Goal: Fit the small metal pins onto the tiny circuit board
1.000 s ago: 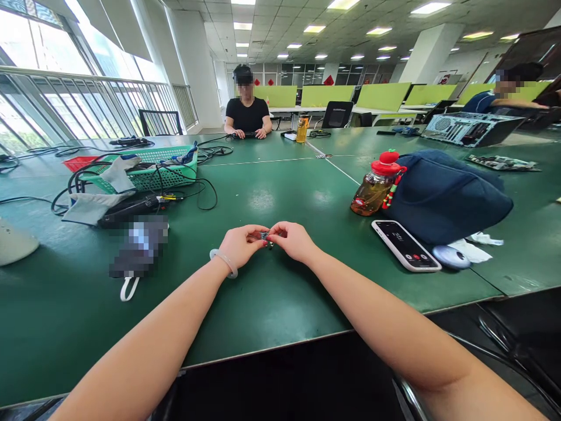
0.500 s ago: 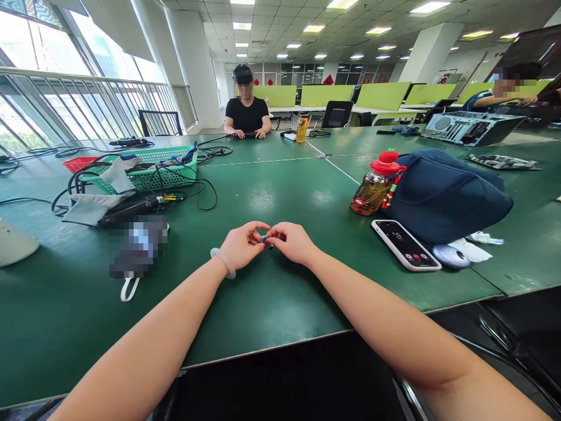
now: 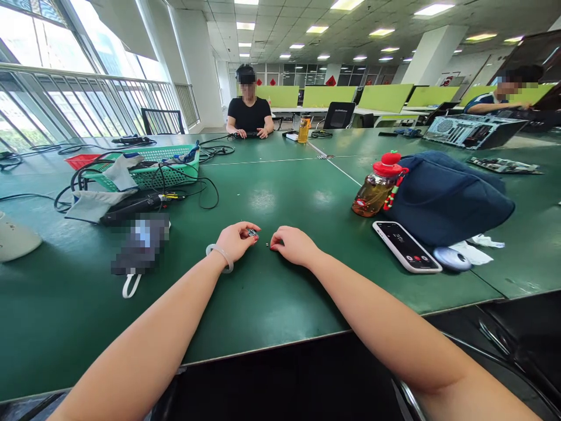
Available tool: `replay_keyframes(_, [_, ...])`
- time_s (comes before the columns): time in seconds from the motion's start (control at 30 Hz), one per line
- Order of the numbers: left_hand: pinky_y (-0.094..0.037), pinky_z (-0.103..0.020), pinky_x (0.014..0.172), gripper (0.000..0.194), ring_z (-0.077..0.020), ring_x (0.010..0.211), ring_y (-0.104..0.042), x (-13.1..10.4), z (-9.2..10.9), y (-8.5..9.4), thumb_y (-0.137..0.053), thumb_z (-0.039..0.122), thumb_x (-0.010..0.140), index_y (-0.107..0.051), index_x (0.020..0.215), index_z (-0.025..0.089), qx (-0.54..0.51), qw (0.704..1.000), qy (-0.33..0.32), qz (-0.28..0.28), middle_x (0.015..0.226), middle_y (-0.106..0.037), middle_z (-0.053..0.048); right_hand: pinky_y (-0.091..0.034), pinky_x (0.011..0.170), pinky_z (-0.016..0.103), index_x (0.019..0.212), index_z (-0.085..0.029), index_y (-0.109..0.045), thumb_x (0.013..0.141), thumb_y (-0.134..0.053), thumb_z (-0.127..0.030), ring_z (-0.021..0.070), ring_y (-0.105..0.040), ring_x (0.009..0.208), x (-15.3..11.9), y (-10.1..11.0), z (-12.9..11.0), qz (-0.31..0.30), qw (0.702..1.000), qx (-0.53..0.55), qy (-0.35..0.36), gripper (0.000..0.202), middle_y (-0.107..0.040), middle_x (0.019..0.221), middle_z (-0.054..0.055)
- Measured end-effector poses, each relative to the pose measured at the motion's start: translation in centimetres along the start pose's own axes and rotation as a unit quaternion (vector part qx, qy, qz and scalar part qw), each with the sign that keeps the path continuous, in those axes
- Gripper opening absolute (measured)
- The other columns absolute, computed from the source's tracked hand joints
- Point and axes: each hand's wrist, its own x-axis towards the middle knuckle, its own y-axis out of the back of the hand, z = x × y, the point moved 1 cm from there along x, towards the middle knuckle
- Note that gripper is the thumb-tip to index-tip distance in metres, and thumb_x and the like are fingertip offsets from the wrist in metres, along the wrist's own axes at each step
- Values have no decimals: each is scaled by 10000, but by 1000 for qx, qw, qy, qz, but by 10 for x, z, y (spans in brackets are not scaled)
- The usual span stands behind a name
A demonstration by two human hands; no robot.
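Observation:
My left hand point(image 3: 236, 240), with a pale bracelet point(image 3: 221, 257) on the wrist, pinches a small grey metallic-looking piece point(image 3: 252, 233) between thumb and fingers just above the green table point(image 3: 263, 304). Its exact kind is too small to tell. A short gap to the right, my right hand point(image 3: 293, 242) rests low at the tabletop with its fingers closed in a pinch. Whatever may be in that pinch is hidden. Just left of its red-nailed fingertips is a tiny light speck point(image 3: 267, 244).
To the left are a green basket point(image 3: 175, 173) of cables and a dark pouch point(image 3: 142, 245). On the right stand a red-capped bottle point(image 3: 372, 190), a dark blue bag point(image 3: 451, 196) and a phone point(image 3: 405, 245). A person point(image 3: 249, 111) sits across the table; another is at the far right.
My hands have moved apart from each other. The grey piece, held between both before, is now in my left hand only. My right hand has come away and down slightly.

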Motion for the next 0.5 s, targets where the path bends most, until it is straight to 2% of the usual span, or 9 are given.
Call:
replay_keyframes(0.13, [-460, -280, 687, 267, -143, 639, -588, -1, -1, -3, -587, 268, 693, -628, 944, 188, -31, 999, 4, -10, 661, -624, 7, -402, 688, 229, 761, -225, -697, 778, -583, -201, 121, -554, 749, 1, 5, 4, -16, 999, 30, 24, 118, -625, 803, 8])
replay_keyframes(0.27, [-463, -304, 781, 254, -152, 727, -624, -1, 0, -6, -542, 218, 729, -602, 974, 193, -66, 997, -5, -31, 761, -670, -17, -393, 658, 241, 828, -231, -685, 772, -596, -235, 133, -543, 736, 2, 8, 10, 18, 999, 11, -28, 105, -619, 805, 13])
replay_keyframes(0.37, [-464, -309, 786, 244, -153, 739, -619, -1, -1, -9, -540, 232, 740, -593, 976, 199, -60, 997, -27, -40, 790, -669, -21, -380, 627, 240, 818, -227, -670, 761, -606, -237, 132, -534, 715, 3, 5, 12, 6, 999, -3, -40, 86, -607, 791, 13])
replay_keyframes(0.5, [-467, -291, 766, 236, -147, 753, -611, -3, 1, -16, -536, 241, 745, -590, 972, 203, -56, 993, -65, -78, 818, -661, -17, -370, 608, 228, 766, -207, -645, 735, -633, -234, 122, -530, 705, 2, 3, 11, 1, 999, 8, -41, 42, -607, 786, 9])
